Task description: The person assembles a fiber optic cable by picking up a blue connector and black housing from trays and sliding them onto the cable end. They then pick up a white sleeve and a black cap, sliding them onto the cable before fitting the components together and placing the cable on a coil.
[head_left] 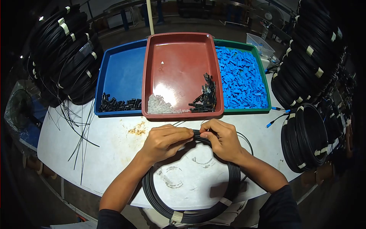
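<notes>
A coil of black cable point(164, 206), bound with pale tape, lies at the table's front edge and partly overhangs it. Both hands meet at the coil's far side. My left hand point(166, 139) is closed, its fingertips pinching the black cable near the top of the coil. Just to the right, my right hand point(221, 139) is closed too, thumb and forefinger pressed together at the same stretch of cable. A loose cable loop point(248, 143) runs out past my right wrist. What exactly lies between the fingertips is partly hidden.
Behind the hands stand a blue tray point(124, 72) with black parts, a red tray point(179, 57) with clear and black pieces, and a green tray point(267, 87) full of blue connectors point(242, 78). Cable coils are stacked left point(65, 57) and right point(309, 49), with loose ends on the table.
</notes>
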Demonstrator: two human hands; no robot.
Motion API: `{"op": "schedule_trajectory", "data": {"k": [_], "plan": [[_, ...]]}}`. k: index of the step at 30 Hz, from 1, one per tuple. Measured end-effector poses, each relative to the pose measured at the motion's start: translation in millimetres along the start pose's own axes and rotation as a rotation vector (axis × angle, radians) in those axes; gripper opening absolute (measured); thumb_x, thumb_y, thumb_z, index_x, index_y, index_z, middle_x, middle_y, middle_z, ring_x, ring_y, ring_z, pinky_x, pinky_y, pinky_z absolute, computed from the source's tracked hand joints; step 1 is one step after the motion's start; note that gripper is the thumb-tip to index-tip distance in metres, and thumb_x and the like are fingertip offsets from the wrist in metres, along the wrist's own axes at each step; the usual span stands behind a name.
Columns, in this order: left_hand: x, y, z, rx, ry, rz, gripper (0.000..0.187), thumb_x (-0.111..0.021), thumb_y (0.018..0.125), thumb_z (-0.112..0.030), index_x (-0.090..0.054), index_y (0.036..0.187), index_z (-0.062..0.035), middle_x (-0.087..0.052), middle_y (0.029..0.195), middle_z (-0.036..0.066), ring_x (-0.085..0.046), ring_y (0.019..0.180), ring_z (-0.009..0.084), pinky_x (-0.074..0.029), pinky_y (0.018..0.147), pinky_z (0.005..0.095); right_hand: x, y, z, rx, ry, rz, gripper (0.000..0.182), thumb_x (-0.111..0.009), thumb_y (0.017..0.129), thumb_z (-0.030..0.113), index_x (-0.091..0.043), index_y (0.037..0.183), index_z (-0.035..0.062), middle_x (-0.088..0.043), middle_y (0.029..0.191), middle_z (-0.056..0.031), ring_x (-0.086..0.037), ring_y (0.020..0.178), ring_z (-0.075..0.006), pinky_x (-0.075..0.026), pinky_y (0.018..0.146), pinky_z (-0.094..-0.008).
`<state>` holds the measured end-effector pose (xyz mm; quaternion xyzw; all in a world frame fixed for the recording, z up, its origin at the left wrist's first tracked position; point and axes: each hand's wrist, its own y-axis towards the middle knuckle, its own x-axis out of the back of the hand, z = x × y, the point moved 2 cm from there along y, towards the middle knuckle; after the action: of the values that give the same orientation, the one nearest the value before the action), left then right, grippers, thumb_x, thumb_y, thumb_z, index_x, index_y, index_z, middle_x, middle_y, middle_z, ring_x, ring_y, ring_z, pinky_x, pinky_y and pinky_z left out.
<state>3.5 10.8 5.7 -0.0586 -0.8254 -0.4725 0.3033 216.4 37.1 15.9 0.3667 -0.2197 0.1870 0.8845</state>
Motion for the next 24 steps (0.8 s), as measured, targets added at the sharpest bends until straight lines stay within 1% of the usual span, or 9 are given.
{"op": "schedule_trajectory", "data": {"k": [5,7,10,13,16,19,20,22,24], "plan": [[0.4,1.1,-1.4,0.105,-0.072,-0.016,0.015,-0.084,0.078,-0.004,-0.079,0.092,-0.0016,-0.079,0.090,0.012,-0.076,0.073,0.0229,-0.060,0.065,0.0296,-5.4,-1.7,-0.6,0.141,-0.038,-0.029,0.014,-0.071,0.084,-0.004,-0.065,0.096,-0.0021,-0.066,0.089,-0.0135,-0.065,0.074,-0.0293,-0.053,0.069,-0.0373],[1.0,0.3,-1.5,0.144,-0.113,-0.008,0.013,-0.084,0.079,-0.004,-0.079,0.090,-0.0006,-0.079,0.088,0.013,-0.076,0.072,0.0223,-0.060,0.063,0.0287,-7.3,-3.5,2.3,0.331,-0.192,-0.046,0.021,-0.073,0.077,-0.004,-0.066,0.097,-0.0020,-0.066,0.091,-0.0124,-0.065,0.075,-0.0286,-0.055,0.069,-0.0371],[0.8,-0.1,-3.1,0.210,-0.197,-0.013,0.012,-0.084,0.079,-0.004,-0.079,0.089,0.0004,-0.078,0.086,0.014,-0.076,0.071,0.0208,-0.060,0.062,0.0282,-5.3,-6.2,0.6,0.446,-0.291,-0.005,0.025,-0.073,0.070,-0.002,-0.066,0.094,-0.0026,-0.066,0.093,-0.0124,-0.066,0.075,-0.0273,-0.055,0.067,-0.0359],[0.5,5.2,-7.6,0.236,-0.244,-0.014,0.012,-0.083,0.079,-0.003,-0.079,0.090,0.0005,-0.079,0.087,0.015,-0.076,0.070,0.0197,-0.060,0.063,0.0283,-7.2,-4.9,5.7,0.570,-0.347,-0.050,0.024,-0.071,0.068,0.001,-0.066,0.092,-0.0035,-0.066,0.093,-0.0130,-0.065,0.074,-0.0263,-0.054,0.066,-0.0362],[-0.5,6.4,-10.3,0.236,-0.245,-0.027,0.012,-0.083,0.079,-0.002,-0.079,0.090,0.0005,-0.079,0.087,0.015,-0.076,0.071,0.0211,-0.060,0.063,0.0295,-4.1,-7.0,10.7,0.575,-0.414,-0.008,0.021,-0.069,0.071,0.001,-0.066,0.091,-0.0045,-0.066,0.094,-0.0140,-0.065,0.074,-0.0255,-0.055,0.065,-0.0365],[-0.8,5.9,-10.3,-0.008,-0.092,0.024,0.016,-0.084,0.076,-0.003,-0.079,0.091,0.0000,-0.079,0.090,0.013,-0.076,0.075,0.0229,-0.060,0.067,0.0312,-3.9,-7.6,12.3,0.529,-0.355,0.004,0.020,-0.069,0.073,-0.004,-0.066,0.092,-0.0042,-0.067,0.090,-0.0140,-0.066,0.073,-0.0267,-0.054,0.064,-0.0370],[-3.1,3.8,-6.3,-0.009,-0.092,0.024,0.016,-0.084,0.076,-0.003,-0.079,0.091,0.0000,-0.079,0.090,0.013,-0.076,0.075,0.0229,-0.060,0.067,0.0312,-5.3,-8.5,10.7,0.529,-0.355,0.003,0.020,-0.069,0.073,-0.004,-0.066,0.092,-0.0042,-0.067,0.090,-0.0140,-0.066,0.073,-0.0267,-0.054,0.064,-0.0370],[-6.6,0.1,-7.0,-0.307,0.156,0.008,0.019,-0.085,0.075,-0.006,-0.079,0.092,-0.0013,-0.079,0.091,0.011,-0.076,0.075,0.0206,-0.060,0.066,0.0313,-8.3,-9.3,1.4,0.281,-0.060,0.011,0.019,-0.070,0.076,-0.009,-0.064,0.093,-0.0036,-0.067,0.085,-0.0152,-0.067,0.071,-0.0302,-0.054,0.064,-0.0381],[-5.5,0.1,-7.7,-0.327,0.205,0.022,0.022,-0.086,0.075,-0.009,-0.078,0.094,-0.0023,-0.079,0.091,0.011,-0.076,0.075,0.0190,-0.059,0.064,0.0313,-8.4,-8.5,1.0,0.194,0.007,0.016,0.020,-0.068,0.077,-0.012,-0.062,0.094,-0.0030,-0.065,0.082,-0.0163,-0.066,0.070,-0.0339,-0.054,0.063,-0.0393]]}}
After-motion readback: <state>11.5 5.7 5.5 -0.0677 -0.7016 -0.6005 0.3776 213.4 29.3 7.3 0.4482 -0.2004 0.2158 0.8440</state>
